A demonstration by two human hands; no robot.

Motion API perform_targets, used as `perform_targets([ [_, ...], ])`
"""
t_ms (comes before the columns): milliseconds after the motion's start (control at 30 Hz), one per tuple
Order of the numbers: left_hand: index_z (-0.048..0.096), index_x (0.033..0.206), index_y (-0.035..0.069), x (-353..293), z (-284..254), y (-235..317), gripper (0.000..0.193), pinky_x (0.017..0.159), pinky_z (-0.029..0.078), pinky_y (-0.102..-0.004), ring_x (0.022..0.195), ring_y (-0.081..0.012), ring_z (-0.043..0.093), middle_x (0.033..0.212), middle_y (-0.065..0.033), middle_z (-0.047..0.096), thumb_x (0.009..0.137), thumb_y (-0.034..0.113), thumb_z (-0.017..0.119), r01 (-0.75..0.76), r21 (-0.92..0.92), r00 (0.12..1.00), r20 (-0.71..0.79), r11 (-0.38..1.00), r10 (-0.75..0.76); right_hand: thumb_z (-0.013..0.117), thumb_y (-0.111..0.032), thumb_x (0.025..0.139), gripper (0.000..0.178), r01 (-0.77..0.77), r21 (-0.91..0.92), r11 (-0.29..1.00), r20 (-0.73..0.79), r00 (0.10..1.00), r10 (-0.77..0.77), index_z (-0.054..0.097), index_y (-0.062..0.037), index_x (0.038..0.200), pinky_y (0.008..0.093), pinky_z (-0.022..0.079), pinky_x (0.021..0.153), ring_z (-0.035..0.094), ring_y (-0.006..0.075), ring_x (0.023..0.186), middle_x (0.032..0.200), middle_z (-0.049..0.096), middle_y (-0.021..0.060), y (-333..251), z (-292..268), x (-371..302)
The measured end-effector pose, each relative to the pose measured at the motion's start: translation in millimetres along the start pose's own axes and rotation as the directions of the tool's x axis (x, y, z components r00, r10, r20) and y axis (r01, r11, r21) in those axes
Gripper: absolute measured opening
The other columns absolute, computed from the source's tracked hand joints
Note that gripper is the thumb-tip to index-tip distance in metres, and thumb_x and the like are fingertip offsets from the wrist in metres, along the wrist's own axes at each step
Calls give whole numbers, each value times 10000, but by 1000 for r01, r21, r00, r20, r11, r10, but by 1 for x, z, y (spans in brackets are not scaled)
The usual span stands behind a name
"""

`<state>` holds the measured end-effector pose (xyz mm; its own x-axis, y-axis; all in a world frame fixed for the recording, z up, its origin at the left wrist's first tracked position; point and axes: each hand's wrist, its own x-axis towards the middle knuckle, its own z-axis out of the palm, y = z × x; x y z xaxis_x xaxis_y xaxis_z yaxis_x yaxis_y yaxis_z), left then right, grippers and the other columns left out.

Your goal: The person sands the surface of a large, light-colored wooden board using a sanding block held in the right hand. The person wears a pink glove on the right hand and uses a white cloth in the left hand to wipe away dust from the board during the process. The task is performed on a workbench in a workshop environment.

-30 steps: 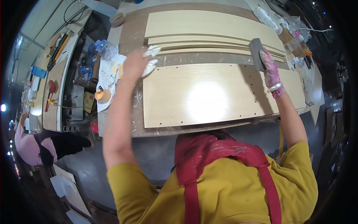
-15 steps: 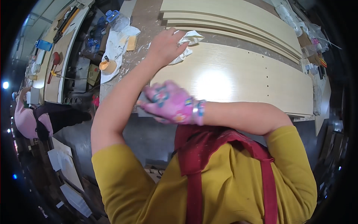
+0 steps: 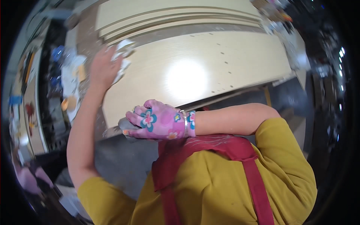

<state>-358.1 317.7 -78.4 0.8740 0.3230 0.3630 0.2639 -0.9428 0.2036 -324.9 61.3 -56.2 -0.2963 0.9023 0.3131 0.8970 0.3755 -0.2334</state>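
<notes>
A pale wood-look panel (image 3: 150, 71) with a row of small dark holes lies in front of me on the workbench. My bare left hand (image 3: 102, 69) is closed on a crumpled white cloth (image 3: 125, 47) at the panel's far left corner. My right hand (image 3: 159, 120), in a pink flowered glove, is closed around a grey pad or block (image 3: 127, 125) at the near left edge of the panel. The glove covers most of that grey piece, so its exact kind cannot be made out.
Behind the panel rests a stack of similar panels (image 3: 180, 11). To the left, a white sheet (image 3: 68, 80) bears an orange-filled cup (image 3: 69, 104) and a yellowish block (image 3: 81, 73). Wrappings and small items crowd the bench's right end. Another person (image 3: 30, 180) is at far left.
The whole view has turned, so the bench appears tilted and shifted left. My gloved hand, blurred before, shows sharper and still grips the grey piece; my left hand keeps the cloth.
</notes>
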Motion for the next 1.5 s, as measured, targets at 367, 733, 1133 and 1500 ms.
perform_targets([
  [367,600,1190,-19,0,-8,8,362,911,452,-439,1052,-416,562,1166,-239,590,914,215,593,-42,-31,999,25,999,43,698,-500,759,610,-824,-286,488,-375,565,735,599,-109,1218,461,523,825,594,378,1054,1230,568,204,28,-119,-255],
  [733,550,1257,-38,-5,0,-15,415,998,405,-450,1183,-458,497,1317,-284,509,952,244,557,-6,-5,994,105,1000,7,634,-349,824,428,-996,-92,-20,-752,56,657,639,-83,1159,401,543,774,637,286,910,1063,647,140,54,-114,-384],
  [1133,553,1250,-63,-19,4,-32,414,1011,406,-444,1213,-443,501,1358,-290,492,956,228,566,43,6,998,51,999,-43,618,-415,818,508,-950,-232,207,-656,310,688,620,-84,1203,430,480,917,591,319,1058,1162,626,141,48,-124,-350],
  [1500,643,1110,86,-16,40,255,311,962,450,-451,1104,-339,563,1140,-155,604,809,151,598,-582,-435,705,150,687,693,670,-215,900,511,-609,631,481,-652,-80,754,532,-9,1346,332,368,1068,506,224,1261,1342,559,129,92,-116,-323],
])
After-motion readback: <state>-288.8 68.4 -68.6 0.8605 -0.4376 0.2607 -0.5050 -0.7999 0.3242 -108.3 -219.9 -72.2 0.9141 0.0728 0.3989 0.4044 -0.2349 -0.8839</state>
